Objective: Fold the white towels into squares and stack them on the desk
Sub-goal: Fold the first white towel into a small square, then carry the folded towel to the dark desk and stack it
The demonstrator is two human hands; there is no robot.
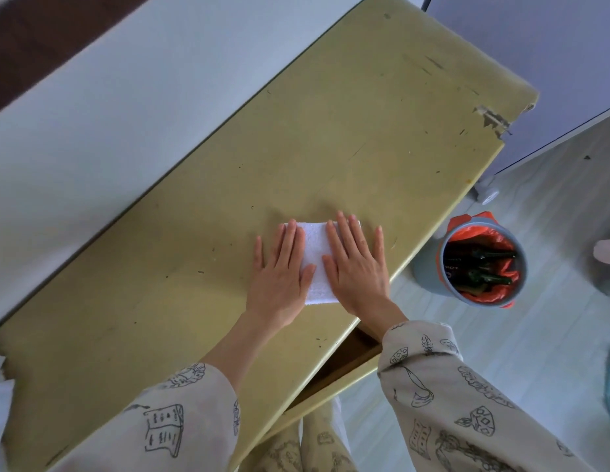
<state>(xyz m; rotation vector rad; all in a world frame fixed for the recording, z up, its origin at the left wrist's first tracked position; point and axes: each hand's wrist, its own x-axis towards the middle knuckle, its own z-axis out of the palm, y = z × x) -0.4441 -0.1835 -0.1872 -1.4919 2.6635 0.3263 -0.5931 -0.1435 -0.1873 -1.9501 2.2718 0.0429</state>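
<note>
Counter (201,216) surface fills most of what we see: a long, olive-yellow top, scuffed and speckled with dark marks, its far right corner chipped down to a pale ragged core. Its near-left end runs out of the picture, and our sleeves cover part of its near edge. Beyond the counter's far long edge lies a smooth pale grey wall (102,107), blurred toward the upper left. To the counter's right, on the pale floor (548,338), stands a round grey bin (429,277) lined with an orange bag; dark, glossy shapes sit inside, but we cannot make out what they are. Past the counter's chipped corner a lavender cabinet (535,63) is cut off by the frame.

Our sleeves (443,393) are loose beige fabric printed with black line drawings, and both forearms reach forward over the counter's near edge.

Our left hand (279,274) and right hand (356,264) lie palm down, side by side, fingers straight and slightly spread, gripping nothing, pressing flat.

Under them, near the counter's right-hand long edge, lies the white towel (313,253), a small folded rectangle of nubby terry. We see only the strip between the hands, its near edge and bits of its far corners; the palms cover the rest, so its side edges and the number of layers stay hard to judge.
</note>
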